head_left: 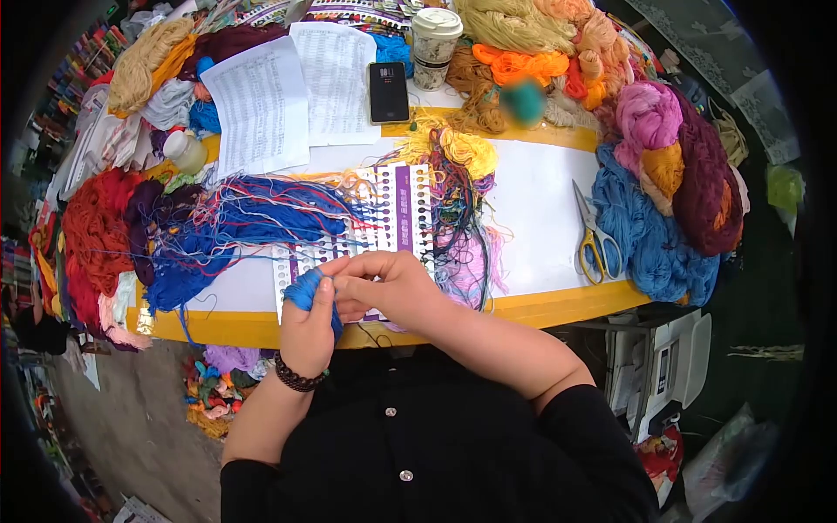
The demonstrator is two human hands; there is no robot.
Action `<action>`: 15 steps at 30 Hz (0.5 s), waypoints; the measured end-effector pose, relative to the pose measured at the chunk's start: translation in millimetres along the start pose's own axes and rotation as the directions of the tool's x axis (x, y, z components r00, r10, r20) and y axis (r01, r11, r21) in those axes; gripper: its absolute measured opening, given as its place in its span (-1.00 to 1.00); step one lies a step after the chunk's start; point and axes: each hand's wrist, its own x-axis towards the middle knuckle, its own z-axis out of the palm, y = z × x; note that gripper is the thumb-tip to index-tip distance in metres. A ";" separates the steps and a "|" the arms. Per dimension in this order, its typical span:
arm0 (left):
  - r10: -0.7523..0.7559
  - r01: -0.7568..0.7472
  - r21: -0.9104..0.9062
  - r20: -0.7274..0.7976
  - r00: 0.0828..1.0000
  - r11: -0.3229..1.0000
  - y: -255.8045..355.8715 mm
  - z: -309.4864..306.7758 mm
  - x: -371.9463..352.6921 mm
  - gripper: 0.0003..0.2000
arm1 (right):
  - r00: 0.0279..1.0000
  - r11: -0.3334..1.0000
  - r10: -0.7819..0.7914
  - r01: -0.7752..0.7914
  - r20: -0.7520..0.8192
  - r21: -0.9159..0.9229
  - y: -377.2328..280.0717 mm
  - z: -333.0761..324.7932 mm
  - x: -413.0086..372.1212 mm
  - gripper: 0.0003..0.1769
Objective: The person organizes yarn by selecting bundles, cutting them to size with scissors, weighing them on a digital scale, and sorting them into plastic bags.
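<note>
Holds blue thread point(302, 289) in the left hand point(307, 336), wound in a thick band around the fingers, with the grip closed on the band and the thumb upright against it. Brings the right hand point(397, 288) up to the left thumb, with fingertips pinched together at the thread; cannot tell exactly what lies between them. Wears a dark beaded bracelet point(298, 375) on the left wrist.

Keeps both hands just above the near edge of the yellow-rimmed surface point(540, 305), over the lower part of a white perforated card point(403, 205) with a purple strip. To the left of the strip, a long dark blue bundle point(279, 209) mixed with red, white and pink strands, spread partly over the card. Along the right edge of the card, tangled multicoloured strands, with a yellow skein point(471, 152) at the top and pink thread point(466, 261) lower down.

Farther right, open scissors point(591, 228) with blades pointing away from the body, near a heap of lighter blue skeins point(641, 235). Beyond the card, two printed sheets point(257, 109), a black phone point(388, 92) at the edge of the right-hand sheet, and a lidded paper cup point(434, 48) just beside the phone. At the far left, red skeins point(100, 231) and a small white-lidded jar point(185, 152).
</note>
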 end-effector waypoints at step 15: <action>0.052 -0.170 -0.219 -0.460 0.886 0.961 59.2 -160.7 2.6 -0.65 | 0.325 0.585 -0.806 0.315 -0.494 -0.748 -189.3 -148.2 -118.4 -0.89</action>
